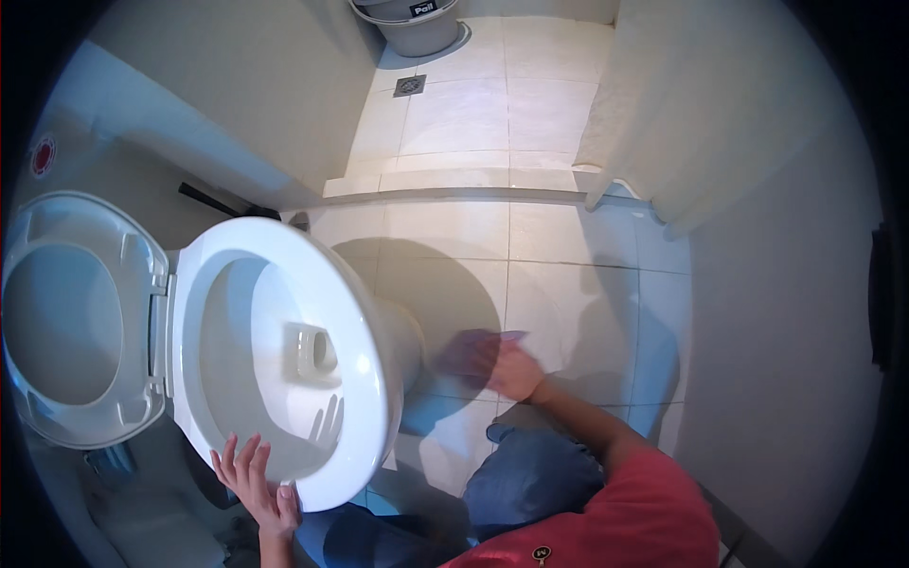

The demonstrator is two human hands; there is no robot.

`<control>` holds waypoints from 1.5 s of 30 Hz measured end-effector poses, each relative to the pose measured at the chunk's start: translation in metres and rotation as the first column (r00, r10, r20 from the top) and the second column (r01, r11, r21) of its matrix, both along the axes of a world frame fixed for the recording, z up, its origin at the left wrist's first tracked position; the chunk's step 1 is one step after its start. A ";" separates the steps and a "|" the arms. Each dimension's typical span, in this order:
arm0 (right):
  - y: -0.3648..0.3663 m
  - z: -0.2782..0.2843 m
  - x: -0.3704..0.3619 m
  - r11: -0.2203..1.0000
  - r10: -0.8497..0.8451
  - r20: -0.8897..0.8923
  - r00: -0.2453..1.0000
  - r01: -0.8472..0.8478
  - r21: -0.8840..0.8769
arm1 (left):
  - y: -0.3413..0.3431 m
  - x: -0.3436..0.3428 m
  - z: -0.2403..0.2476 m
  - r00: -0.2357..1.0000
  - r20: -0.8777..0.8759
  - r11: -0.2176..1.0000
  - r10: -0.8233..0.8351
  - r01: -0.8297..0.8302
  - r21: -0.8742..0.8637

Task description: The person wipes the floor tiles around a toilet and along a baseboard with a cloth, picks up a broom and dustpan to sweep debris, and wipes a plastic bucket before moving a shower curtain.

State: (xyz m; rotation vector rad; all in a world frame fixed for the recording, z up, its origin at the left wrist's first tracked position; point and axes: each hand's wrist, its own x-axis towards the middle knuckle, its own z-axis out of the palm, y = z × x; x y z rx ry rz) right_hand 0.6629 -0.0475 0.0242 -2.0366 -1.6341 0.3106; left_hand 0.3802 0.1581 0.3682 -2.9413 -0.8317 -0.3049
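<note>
A white toilet bowl (377, 379) stands at the left, its seat and lid (142, 417) raised and tipped back. My left hand (256, 481) is at the near rim of the bowl, fingers stretched and apart, thumb against the rim. Low beside the toilet's base, my right hand (517, 369) is closed on a dark purple cloth (466, 356) at the floor. Motion blurs both the cloth and those fingers, so their exact grip is hard to see.
Light tiles cover the floor (568, 293), with a low raised step (454, 182) across the back. Beyond it are a floor drain (409, 86) and a grey pail (417, 36). A pale curtain (701, 114) hangs at the right. A black handle (213, 199) lies behind the toilet.
</note>
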 end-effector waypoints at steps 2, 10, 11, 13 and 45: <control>-0.073 -0.006 0.027 0.950 -0.294 0.090 0.952 0.280 0.140 | 0.002 0.001 0.003 0.999 0.022 0.999 -0.034 0.034 0.012; -0.235 -0.049 0.011 -0.050 -0.953 0.279 0.119 0.844 -0.534 | 0.001 0.010 -0.014 0.989 0.038 0.989 -0.145 0.144 0.031; -0.220 -0.057 -0.035 -0.147 -0.943 0.332 0.028 0.860 -0.489 | 0.004 0.007 -0.017 0.992 0.048 0.990 -0.113 0.108 0.093; -0.205 -0.053 -0.103 -0.234 -0.948 0.310 -0.073 0.821 -0.521 | 0.008 -0.002 -0.017 0.988 0.077 0.985 -0.135 0.125 0.121; -0.205 -0.020 0.150 0.019 -0.957 0.273 0.094 0.964 -0.266 | 0.018 0.004 -0.007 0.967 -0.140 0.976 -0.211 0.216 0.019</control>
